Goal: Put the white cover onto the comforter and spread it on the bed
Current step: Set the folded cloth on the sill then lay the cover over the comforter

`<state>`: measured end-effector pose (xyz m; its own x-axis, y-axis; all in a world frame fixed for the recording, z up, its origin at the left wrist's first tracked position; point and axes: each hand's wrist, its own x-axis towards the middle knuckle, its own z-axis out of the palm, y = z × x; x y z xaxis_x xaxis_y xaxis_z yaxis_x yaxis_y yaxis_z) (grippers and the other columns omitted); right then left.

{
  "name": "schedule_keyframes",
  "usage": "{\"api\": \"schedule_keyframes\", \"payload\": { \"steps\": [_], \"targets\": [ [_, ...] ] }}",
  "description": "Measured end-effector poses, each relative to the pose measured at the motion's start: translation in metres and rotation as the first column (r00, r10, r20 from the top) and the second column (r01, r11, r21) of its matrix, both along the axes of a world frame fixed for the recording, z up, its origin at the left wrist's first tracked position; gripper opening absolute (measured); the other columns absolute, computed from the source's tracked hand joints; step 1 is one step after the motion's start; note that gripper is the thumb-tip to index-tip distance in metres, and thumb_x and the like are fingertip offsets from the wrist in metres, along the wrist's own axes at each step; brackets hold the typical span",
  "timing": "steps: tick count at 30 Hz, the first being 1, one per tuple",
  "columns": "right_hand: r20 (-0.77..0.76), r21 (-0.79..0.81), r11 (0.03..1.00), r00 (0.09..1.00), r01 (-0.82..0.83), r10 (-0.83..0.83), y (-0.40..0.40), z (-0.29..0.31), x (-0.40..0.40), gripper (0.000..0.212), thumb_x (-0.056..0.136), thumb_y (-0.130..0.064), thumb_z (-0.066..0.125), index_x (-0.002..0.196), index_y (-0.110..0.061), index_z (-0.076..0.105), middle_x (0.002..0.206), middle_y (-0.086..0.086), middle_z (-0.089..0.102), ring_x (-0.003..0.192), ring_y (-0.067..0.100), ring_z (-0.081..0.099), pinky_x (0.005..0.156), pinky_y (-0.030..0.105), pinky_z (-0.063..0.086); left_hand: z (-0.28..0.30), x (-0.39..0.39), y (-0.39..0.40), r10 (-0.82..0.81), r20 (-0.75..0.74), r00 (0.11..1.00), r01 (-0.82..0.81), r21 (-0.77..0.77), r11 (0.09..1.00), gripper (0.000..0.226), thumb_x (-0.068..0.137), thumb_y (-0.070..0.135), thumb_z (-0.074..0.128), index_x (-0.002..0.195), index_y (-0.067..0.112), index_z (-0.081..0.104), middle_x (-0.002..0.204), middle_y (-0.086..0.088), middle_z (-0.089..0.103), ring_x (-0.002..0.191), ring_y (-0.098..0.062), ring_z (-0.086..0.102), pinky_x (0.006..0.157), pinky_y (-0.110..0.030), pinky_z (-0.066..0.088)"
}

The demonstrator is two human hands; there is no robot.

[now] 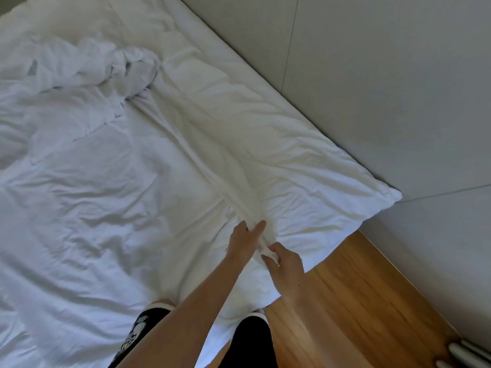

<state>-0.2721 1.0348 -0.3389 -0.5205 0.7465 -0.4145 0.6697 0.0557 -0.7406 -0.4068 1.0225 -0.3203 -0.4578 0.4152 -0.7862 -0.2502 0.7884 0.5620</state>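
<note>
White cotton cover (79, 181): we see it crumpled across the bed.
Cream padded comforter (265, 144): beside the grey wall (398, 75).
Left hand (244, 240): fingers straight, pressing fabric.
Right hand (285, 261): fingers curled, pinching the comforter's edge.

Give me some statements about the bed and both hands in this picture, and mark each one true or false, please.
1. The right hand pinches a gathered fold of white fabric. True.
2. The left hand hangs free above the floor. False: it rests on the fabric beside the fold.
3. A crumpled white heap lies far up the bed. True.
4. The floor is grey carpet. False: it is wood.
</note>
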Motion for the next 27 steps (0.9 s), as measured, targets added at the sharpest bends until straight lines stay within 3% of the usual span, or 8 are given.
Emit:
{"api": "schedule_keyframes", "payload": {
  "steps": [3,7,10,12,15,19,22,27],
  "targets": [
    [-0.069,-0.052,0.997,0.996,0.059,-0.063,-0.029,0.016,-0.003,0.017,0.090,-0.019,0.065,0.076,-0.022,0.055,0.056,-0.012,0.052,0.058,0.004,0.051,0.052,0.013,0.034,0.008,0.001,-0.014,0.100,-0.101,0.990,-0.097,0.041,0.994,0.018,0.086,0.021,0.056,0.077,0.005,0.054,0.072,-0.011,0.059,0.062,-0.023,0.053,0.058,-0.035,0.043],
    [-0.207,-0.067,0.986,0.964,0.155,-0.165,-0.048,0.030,-0.010,0.019,0.080,-0.045,0.057,0.076,-0.027,0.061,0.074,-0.012,0.061,0.072,0.008,0.058,0.065,0.023,0.046,0.010,-0.005,-0.049,0.166,-0.164,0.972,-0.157,0.065,0.985,0.013,0.085,0.012,0.049,0.073,0.010,0.054,0.065,-0.002,0.055,0.060,-0.020,0.050,0.058,-0.034,0.041],
    [-0.121,-0.094,0.975,0.970,0.201,-0.212,-0.042,0.029,-0.024,0.047,0.076,-0.053,0.060,0.119,-0.034,0.055,0.117,-0.019,0.054,0.109,0.001,0.050,0.089,0.020,0.041,0.016,-0.013,-0.070,0.163,-0.181,0.970,-0.148,0.094,0.984,0.012,0.085,0.013,0.050,0.079,0.010,0.060,0.070,-0.002,0.061,0.066,-0.022,0.058,0.062,-0.036,0.047],
    [0.006,-0.222,0.975,1.000,-0.004,0.005,-0.034,0.025,-0.041,0.067,0.082,-0.048,0.065,0.141,-0.029,0.039,0.131,-0.018,0.046,0.119,0.000,0.044,0.097,0.021,0.039,0.020,-0.017,-0.078,0.156,-0.184,0.970,-0.134,0.123,0.983,0.014,0.089,0.009,0.050,0.081,0.010,0.062,0.071,-0.003,0.064,0.067,-0.025,0.062,0.062,-0.038,0.050],
    [0.021,-0.135,0.967,0.975,-0.215,0.220,-0.030,0.028,-0.064,0.044,0.090,-0.039,0.062,0.130,-0.025,0.051,0.111,-0.017,0.059,0.098,0.002,0.056,0.080,0.011,0.042,0.030,-0.021,-0.088,0.173,-0.176,0.969,-0.144,0.165,0.976,0.025,0.095,0.007,0.049,0.083,0.020,0.066,0.076,-0.003,0.071,0.074,-0.023,0.068,0.068,-0.037,0.054],
    [-0.048,-0.185,0.969,0.986,-0.165,0.159,-0.029,0.033,-0.077,0.009,0.091,-0.025,0.063,0.089,-0.017,0.061,0.079,-0.005,0.062,0.071,0.014,0.055,0.069,0.026,0.046,0.034,-0.025,-0.101,0.231,-0.151,0.961,-0.205,0.170,0.964,0.023,0.096,0.007,0.049,0.083,0.012,0.068,0.078,-0.007,0.071,0.073,-0.021,0.068,0.069,-0.036,0.054],
    [-0.057,-0.253,0.964,0.996,-0.085,0.072,-0.030,0.031,-0.076,0.028,0.093,-0.013,0.057,0.066,-0.010,0.049,0.061,-0.002,0.048,0.056,0.008,0.040,0.059,0.025,0.036,0.036,-0.025,-0.107,0.269,-0.134,0.954,-0.245,0.170,0.954,0.022,0.095,0.008,0.049,0.081,-0.005,0.061,0.069,-0.011,0.062,0.063,-0.018,0.055,0.060,-0.036,0.045],
    [-0.128,-0.270,0.959,0.983,0.091,-0.129,-0.025,0.044,-0.067,0.026,0.094,-0.005,0.047,0.069,0.000,0.047,0.062,-0.001,0.041,0.054,0.004,0.035,0.052,0.016,0.030,0.043,-0.030,-0.127,0.418,-0.185,0.889,-0.393,0.158,0.906,0.024,0.093,0.003,0.048,0.070,-0.001,0.052,0.062,-0.005,0.045,0.052,-0.005,0.038,0.048,-0.017,0.029]
  ]
}}
